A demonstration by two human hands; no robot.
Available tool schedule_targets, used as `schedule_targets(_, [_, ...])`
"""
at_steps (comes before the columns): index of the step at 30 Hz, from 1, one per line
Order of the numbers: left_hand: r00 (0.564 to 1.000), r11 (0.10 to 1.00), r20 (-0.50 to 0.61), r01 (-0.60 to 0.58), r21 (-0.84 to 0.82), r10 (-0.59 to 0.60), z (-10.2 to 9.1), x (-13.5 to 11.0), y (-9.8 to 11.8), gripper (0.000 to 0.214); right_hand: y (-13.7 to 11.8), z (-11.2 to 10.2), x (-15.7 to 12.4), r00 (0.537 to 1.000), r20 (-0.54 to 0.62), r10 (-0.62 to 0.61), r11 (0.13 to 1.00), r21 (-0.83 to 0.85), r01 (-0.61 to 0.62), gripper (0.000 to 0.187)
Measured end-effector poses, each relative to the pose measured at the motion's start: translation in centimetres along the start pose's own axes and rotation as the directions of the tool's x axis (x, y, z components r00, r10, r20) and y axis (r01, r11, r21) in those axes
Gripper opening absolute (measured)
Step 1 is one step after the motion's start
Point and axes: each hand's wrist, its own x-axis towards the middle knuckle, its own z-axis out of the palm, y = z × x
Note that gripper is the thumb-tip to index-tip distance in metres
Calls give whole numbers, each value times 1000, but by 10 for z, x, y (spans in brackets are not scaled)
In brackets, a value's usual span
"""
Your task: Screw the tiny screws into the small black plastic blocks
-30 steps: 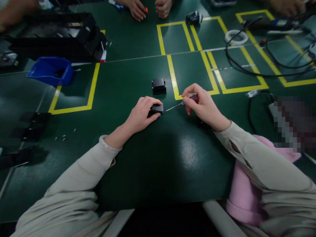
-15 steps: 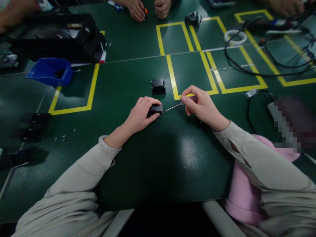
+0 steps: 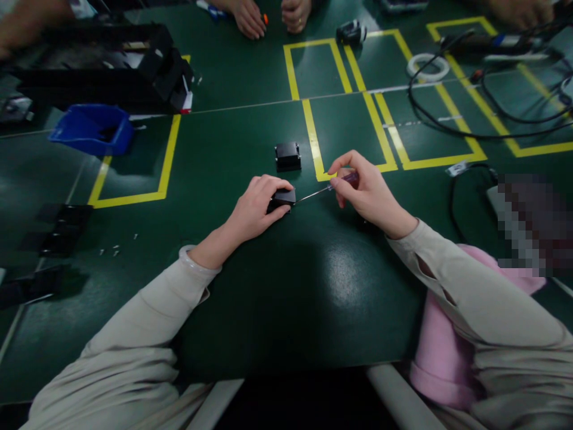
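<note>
My left hand [image 3: 257, 209] is closed around a small black box-shaped part [image 3: 285, 196], pressing it on the green table. A screwdriver [image 3: 351, 178] with a dark, see-through handle is in my right hand [image 3: 364, 191]. Its thin shaft slants down to the left, and the tip meets the right end of the black part. Just beyond my left hand sits a second black box-shaped part [image 3: 287, 156], with small shiny bits at its ends. Something small and dark lies partly hidden under my right hand.
Several small screws [image 3: 116, 249] lie at left, near dark flat parts [image 3: 67, 230]. Beyond are a blue bin [image 3: 96, 128] and a long black tray [image 3: 98, 71]. A co-worker's hands [image 3: 250, 18] rest at the far side. Cables [image 3: 430, 119] and pink cloth [image 3: 441, 352] are at right.
The fingers of my right hand have shifted slightly on the screwdriver handle, the index finger lifting a little. My left hand and the black part stay in place.
</note>
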Motion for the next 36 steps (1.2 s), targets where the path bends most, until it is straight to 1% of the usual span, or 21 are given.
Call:
schedule_targets(2, [1000, 1000, -2, 0, 0, 0, 0, 0, 0, 31, -1, 0, 0, 1000, -12, -3, 1000, 3, 3, 14])
schedule_targets(4, [1000, 1000, -1, 7, -3, -7, 0, 0, 0, 30, -1, 0, 0, 1000, -7, 12, 1000, 5, -11, 11])
schedule_targets(8, [1000, 1000, 8, 22, -7, -22, 0, 0, 0, 31, -1, 0, 1, 999, 17, 42, 999, -7, -42, 20])
schedule_targets(12, [1000, 1000, 7, 18, -3, -18, 0, 0, 0, 31, -1, 0, 1, 1000, -3, 18, 1000, 5, -18, 13])
schedule_targets(16, [1000, 1000, 3, 12, -4, -12, 0, 0, 0, 30, -1, -1, 1, 1000, -2, 12, 1000, 1, -12, 11])
schedule_targets(22, [1000, 1000, -7, 1, -10, -1, 0, 0, 1, 30, -1, -1, 1, 999, 14, 40, 999, -17, -40, 16])
schedule_targets(25, [1000, 1000, -1, 5, -10, -5, -1, 0, 0, 30, 0, 0, 1, 1000, 3, 22, 1000, 12, -22, 11])
schedule_targets(30, [1000, 1000, 3, 12, -14, -12, -1, 0, 0, 31, 0, 0, 0, 1000, -17, 6, 1000, 15, -6, 12])
schedule_targets(34, [1000, 1000, 9, 25, -16, -25, -1, 0, 1, 31, 0, -2, 1, 999, 33, 35, 999, 5, -35, 19])
schedule_targets(36, [1000, 1000, 5, 19, -13, -19, -1, 0, 1, 30, -1, -2, 1, 999, 36, 35, 999, -3, -34, 17])
